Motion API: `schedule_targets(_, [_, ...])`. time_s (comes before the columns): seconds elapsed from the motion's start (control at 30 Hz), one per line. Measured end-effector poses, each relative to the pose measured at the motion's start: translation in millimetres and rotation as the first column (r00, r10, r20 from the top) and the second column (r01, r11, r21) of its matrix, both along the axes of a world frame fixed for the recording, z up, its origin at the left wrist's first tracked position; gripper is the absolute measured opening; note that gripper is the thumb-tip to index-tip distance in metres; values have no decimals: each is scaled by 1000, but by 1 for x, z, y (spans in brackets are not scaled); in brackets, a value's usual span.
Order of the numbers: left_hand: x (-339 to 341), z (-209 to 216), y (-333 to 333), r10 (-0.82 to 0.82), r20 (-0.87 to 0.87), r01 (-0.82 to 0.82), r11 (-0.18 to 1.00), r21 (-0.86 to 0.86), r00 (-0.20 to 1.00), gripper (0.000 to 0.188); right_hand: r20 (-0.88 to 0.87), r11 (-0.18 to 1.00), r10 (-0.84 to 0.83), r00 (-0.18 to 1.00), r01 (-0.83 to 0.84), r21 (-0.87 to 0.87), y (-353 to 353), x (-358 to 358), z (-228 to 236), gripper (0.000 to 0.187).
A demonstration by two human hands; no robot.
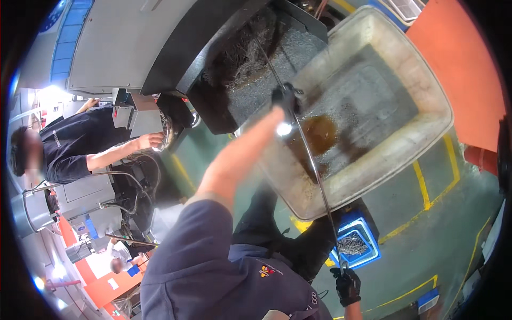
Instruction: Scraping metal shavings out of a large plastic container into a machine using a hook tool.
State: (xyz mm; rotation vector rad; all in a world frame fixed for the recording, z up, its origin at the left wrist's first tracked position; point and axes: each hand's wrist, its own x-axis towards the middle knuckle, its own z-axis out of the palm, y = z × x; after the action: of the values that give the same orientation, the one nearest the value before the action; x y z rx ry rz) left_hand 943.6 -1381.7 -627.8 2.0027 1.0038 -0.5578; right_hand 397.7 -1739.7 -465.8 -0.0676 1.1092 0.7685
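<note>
In a black glove, my left hand (pixel 286 99) is closed around the middle of a long, thin metal rod (pixel 319 184). My right hand (pixel 347 287), also gloved in black, grips the rod's near end, low in the view. The rod slants up across a big pale plastic tub (pixel 436 106) with brownish liquid (pixel 320 133) on its floor. Its far tip reaches into tangled metal shavings (pixel 242 58) inside the dark metal trough (pixel 213 106) of a machine; the shape of the tip cannot be made out.
A blue-and-white basket (pixel 368 256) of metal parts stands on the green floor beside the tub. To the left, another person (pixel 80 141) reaches toward a machine part. An orange panel (pixel 458 69) borders the tub at right. A second person (pixel 120 261) is farther off.
</note>
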Motion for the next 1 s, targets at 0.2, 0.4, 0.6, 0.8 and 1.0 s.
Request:
schedule_targets(0.2, [-12,67,-65,331,-177,-371,876,-309,927,32,199,572,744,638,-453,-683,-3,85,107,32])
schedule_targets(0.4, [-65,48,-29,-388,85,396,906,-149,918,30,146,255,955,259,-465,-848,-22,13,156,28])
schedule_targets(0.6, [-133,71,-49,-826,9,703,485,520,563,24,2,256,928,373,-632,-731,-12,-37,159,28])
schedule_targets(0.8, [-95,75,-58,305,143,-215,870,-443,941,37,87,597,495,865,-266,-757,-2,-94,14,27])
schedule_targets(1.0, [-157,35,-65,397,402,370,160,-915,825,22,-34,286,688,725,-314,-905,-15,-103,21,14])
